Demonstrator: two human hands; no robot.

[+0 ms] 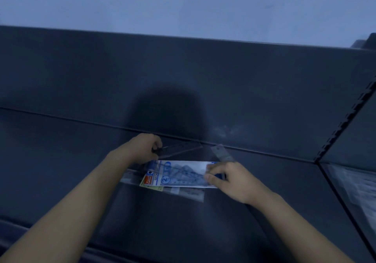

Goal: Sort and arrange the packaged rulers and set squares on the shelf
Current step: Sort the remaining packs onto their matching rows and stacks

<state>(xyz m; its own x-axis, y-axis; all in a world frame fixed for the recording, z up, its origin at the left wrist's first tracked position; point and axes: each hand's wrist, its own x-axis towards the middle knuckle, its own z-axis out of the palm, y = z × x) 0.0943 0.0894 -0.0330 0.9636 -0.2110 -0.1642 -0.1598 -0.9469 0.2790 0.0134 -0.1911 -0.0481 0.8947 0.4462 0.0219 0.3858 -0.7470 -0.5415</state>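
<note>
A dark metal shelf (67, 181) fills the view. A blue-and-white set square packet (183, 174) lies flat near its middle. The right hand (230, 181) pinches the packet's right end. Behind it, the left hand (140, 148) curls around a clear ruler (181, 148) by the back panel (183, 75).

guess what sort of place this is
Likely a shop's stationery aisle: dark metal shelving with a slotted upright, a printed pack of set squares in the right hand, a clear ruler in the left hand, more clear-wrapped stock alongside.
</note>
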